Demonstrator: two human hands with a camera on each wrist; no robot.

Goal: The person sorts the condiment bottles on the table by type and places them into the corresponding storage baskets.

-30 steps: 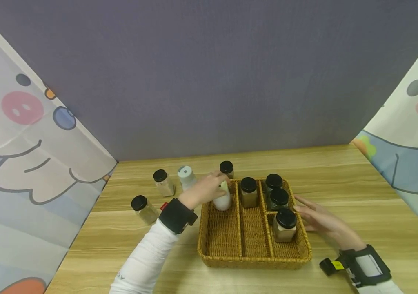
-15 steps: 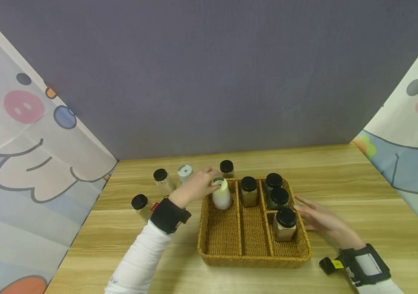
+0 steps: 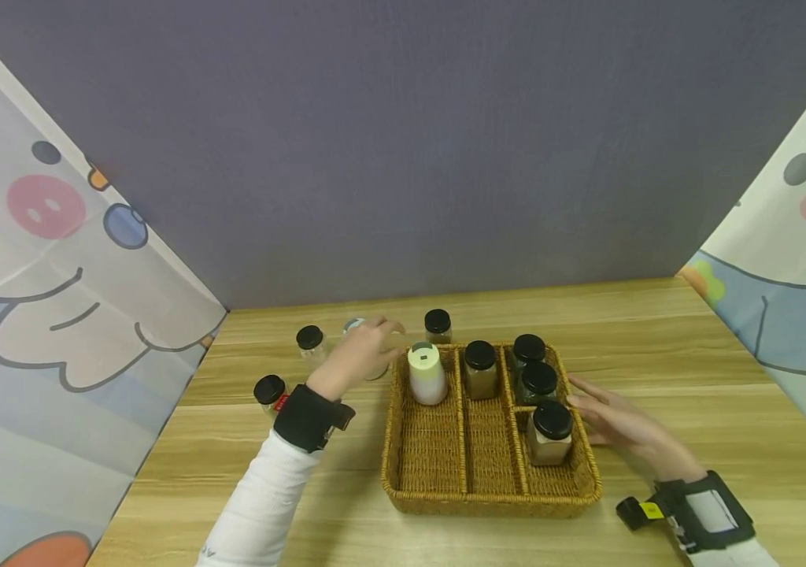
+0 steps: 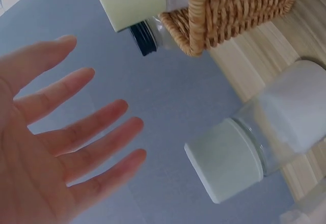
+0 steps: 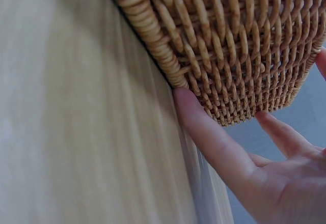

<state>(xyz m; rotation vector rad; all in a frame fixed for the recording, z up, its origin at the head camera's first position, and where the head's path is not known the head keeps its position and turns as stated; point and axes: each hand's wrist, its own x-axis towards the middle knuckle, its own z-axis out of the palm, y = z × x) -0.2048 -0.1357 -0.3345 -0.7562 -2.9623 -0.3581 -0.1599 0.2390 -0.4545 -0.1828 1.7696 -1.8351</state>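
My left hand (image 3: 356, 358) hovers just left of the wicker basket (image 3: 495, 499), fingers spread and holding nothing. A jar with a pale yellow-green cap (image 3: 427, 378) stands upright in the back of the basket's left compartment. In the left wrist view, a glass jar with a pale grey-green cap (image 4: 229, 158) and white contents is near the fingertips; the hand covers much of it in the head view. At the basket's right side, the fingers of my right hand (image 3: 622, 429) are extended and touch the woven wall (image 5: 229, 51).
One black-lidded jar (image 3: 480, 374) stands in the basket's middle compartment; more stand in the right compartments, including a front jar (image 3: 550, 437). Behind the basket is another jar (image 3: 438, 324). Two black-lidded jars (image 3: 312, 346) stand left, partly behind the left arm.
My left hand has let go of the yellow-green-capped jar and moved left, out of the basket. That jar stays in the left compartment. The right hand has not moved.
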